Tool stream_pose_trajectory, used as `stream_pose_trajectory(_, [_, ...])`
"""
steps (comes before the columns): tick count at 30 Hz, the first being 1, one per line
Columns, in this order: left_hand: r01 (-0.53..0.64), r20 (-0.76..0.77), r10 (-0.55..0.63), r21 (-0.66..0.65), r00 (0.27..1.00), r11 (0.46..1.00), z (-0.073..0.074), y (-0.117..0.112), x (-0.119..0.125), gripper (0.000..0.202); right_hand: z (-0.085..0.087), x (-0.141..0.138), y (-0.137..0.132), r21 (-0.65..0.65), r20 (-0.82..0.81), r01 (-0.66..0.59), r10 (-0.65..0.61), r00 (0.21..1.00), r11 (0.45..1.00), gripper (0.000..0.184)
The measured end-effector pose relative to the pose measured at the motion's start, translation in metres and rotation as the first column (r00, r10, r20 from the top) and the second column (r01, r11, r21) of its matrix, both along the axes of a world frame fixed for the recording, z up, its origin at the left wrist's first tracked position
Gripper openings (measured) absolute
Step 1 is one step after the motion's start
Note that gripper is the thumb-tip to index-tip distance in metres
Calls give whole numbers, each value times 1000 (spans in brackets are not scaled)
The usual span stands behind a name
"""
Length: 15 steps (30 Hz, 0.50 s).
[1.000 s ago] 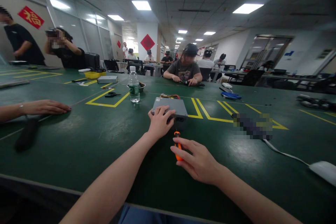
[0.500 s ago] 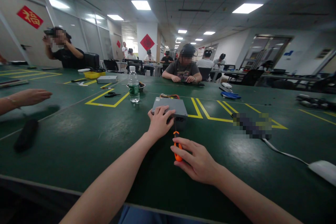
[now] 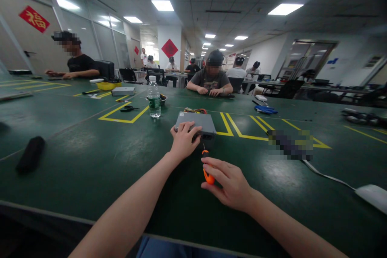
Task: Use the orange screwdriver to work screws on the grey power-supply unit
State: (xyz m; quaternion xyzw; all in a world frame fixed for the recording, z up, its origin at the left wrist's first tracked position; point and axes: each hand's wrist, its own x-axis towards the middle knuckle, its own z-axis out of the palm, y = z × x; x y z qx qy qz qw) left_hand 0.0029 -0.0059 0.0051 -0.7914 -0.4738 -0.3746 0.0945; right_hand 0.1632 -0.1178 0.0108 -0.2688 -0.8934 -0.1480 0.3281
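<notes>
A grey metal computer power supply (image 3: 202,120) sits on the green table in front of me, its bundle of coloured wires (image 3: 195,110) at the far side. My left hand (image 3: 184,141) grips its near left part, with fingers spread over the top and the near edge. In my right hand (image 3: 228,181) is a screwdriver (image 3: 208,174) with an orange and black handle, pinched between thumb and fingers. The thin shaft points up at the near face of the power supply, close to the socket; its tip looks slightly apart from the metal.
Behind my left hand stand a water bottle (image 3: 154,102) and a metal bowl (image 3: 163,100). A black case-like object (image 3: 30,155) lies at left. To the right are a pixelated dark object with a white cable (image 3: 326,175) and blue gloves (image 3: 266,109). A co-worker (image 3: 211,76) sits opposite.
My right hand has drawn the screwdriver slightly back and right, away from the power supply. My left hand stays put. Another person's hand has left the left edge; the person at back left lowered both hands.
</notes>
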Motion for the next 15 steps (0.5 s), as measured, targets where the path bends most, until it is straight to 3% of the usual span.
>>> stream_pose_trajectory(3, [-7, -5, 7, 1, 1000, 1000, -1, 0, 0, 29, -2, 2, 2, -62, -84, -26, 21, 996, 998, 33])
stream_pose_trajectory(6, [-3, -3, 3, 9, 1000, 1000, -1, 0, 0, 29, 0, 3, 0, -132, -30, -31, 27, 999, 991, 37])
stream_pose_trajectory(10, [-2, -7, 2, 8, 1000, 1000, 0, 0, 0, 28, 2, 2, -2, -55, 88, 22, -18, 996, 998, 32])
stream_pose_trajectory(15, [0, -8, 0, 0, 1000, 1000, 1, 0, 0, 28, 0, 2, 1, 3, -39, 1, -1, 999, 1000, 30])
